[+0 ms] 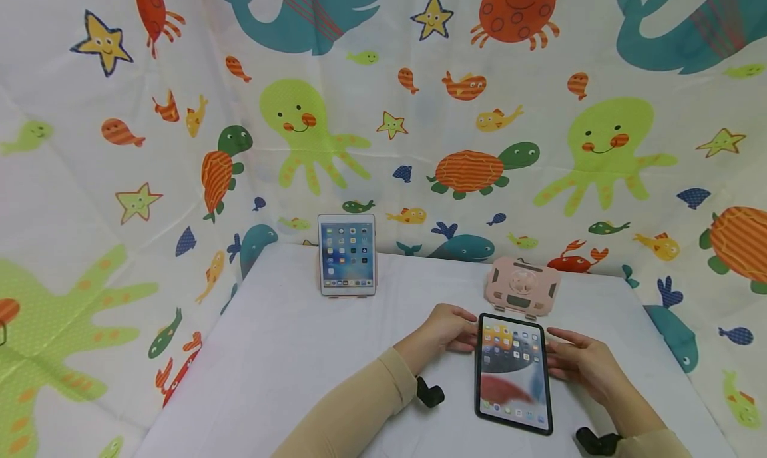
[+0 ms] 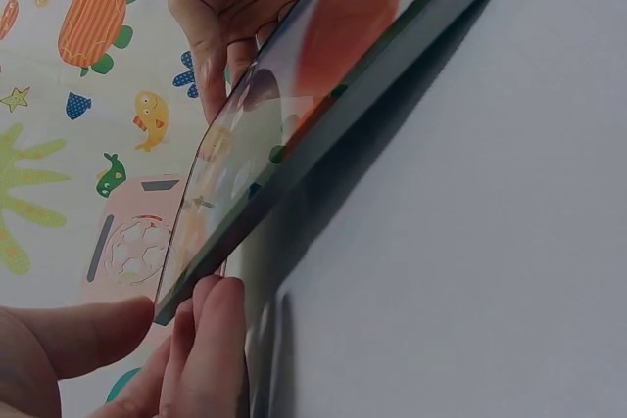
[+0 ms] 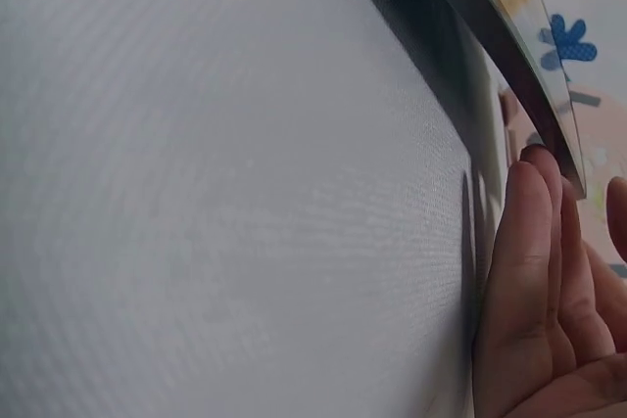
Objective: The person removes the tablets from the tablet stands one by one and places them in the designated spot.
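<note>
A tablet (image 1: 513, 371) with a black edge and lit screen is at the front right, between the two hands. Its far end is raised off the white table, with a shadow beneath it in the left wrist view. My left hand (image 1: 449, 328) pinches the upper left edge, thumb at the rim and fingers underneath. On the opposite side, my right hand (image 1: 584, 361) supports the edge with fairly straight fingers (image 3: 534, 232) reaching under it. The right thumb stands apart from the tablet. Just beyond the tablet is a pink case (image 1: 522, 286) with a round raised part on its back.
A white-framed tablet (image 1: 347, 255) with its screen lit stands upright at the back of the white table (image 1: 287, 351). Behind it hangs a cloth (image 1: 359, 145) printed with sea animals. Black wrist-worn pieces (image 1: 430, 393) show by both sleeves.
</note>
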`<state>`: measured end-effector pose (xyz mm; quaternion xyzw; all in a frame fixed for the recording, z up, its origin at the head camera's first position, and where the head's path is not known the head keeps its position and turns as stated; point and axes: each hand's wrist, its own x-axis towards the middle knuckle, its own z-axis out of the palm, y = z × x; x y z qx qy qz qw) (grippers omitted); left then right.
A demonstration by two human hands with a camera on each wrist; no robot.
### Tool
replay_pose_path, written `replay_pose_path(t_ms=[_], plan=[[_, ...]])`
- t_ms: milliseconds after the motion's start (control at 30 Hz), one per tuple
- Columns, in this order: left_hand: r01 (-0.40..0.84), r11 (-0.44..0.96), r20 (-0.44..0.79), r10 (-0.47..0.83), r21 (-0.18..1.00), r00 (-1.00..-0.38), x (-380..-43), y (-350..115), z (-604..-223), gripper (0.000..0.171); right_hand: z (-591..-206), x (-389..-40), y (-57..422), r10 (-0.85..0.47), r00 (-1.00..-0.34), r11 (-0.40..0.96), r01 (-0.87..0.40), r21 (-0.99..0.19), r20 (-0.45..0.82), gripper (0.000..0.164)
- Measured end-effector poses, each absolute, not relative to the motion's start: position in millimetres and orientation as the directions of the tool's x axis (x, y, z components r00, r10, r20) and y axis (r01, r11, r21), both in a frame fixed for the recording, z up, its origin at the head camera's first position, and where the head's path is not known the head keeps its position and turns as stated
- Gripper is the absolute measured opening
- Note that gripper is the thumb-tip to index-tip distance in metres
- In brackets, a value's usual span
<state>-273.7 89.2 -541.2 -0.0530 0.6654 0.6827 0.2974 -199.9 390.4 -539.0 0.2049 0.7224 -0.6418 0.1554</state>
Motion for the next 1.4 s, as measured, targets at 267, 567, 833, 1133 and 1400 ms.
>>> replay_pose_path(t_ms=[267, 567, 833, 1133, 1400], plan=[[-0.484, 0.051, -0.473, 0.324, 0.874, -0.820, -274.0, 88.4, -542.4, 0.017, -537.0, -198.0, 393.1, 0.069, -0.856, 0.046, 0.516, -0.855, -0.512, 0.068], [-0.507, 0.053, -0.495, 0.327, 0.860, -0.805, -273.9, 86.1, -543.3, 0.015, -533.8, -195.2, 392.3, 0.058, -0.835, 0.024, 0.549, -0.835, -0.547, 0.064], [-0.512, 0.024, -0.487, 0.349, 0.859, -0.801, -274.5, 81.2, -542.9, 0.019, -530.9, -197.1, 393.2, 0.061, -0.826, -0.010, 0.561, -0.828, -0.561, 0.067], [-0.533, 0.005, -0.498, 0.367, 0.846, -0.786, -277.8, 79.7, -546.2, 0.015, -528.5, -197.8, 396.6, 0.015, -0.831, 0.085, 0.555, -0.828, -0.556, 0.069], [-0.533, 0.030, -0.501, 0.391, 0.845, -0.772, -278.8, 78.2, -551.0, 0.013, -535.1, -193.7, 397.3, 0.022, -0.818, 0.005, 0.575, -0.818, -0.575, 0.066]])
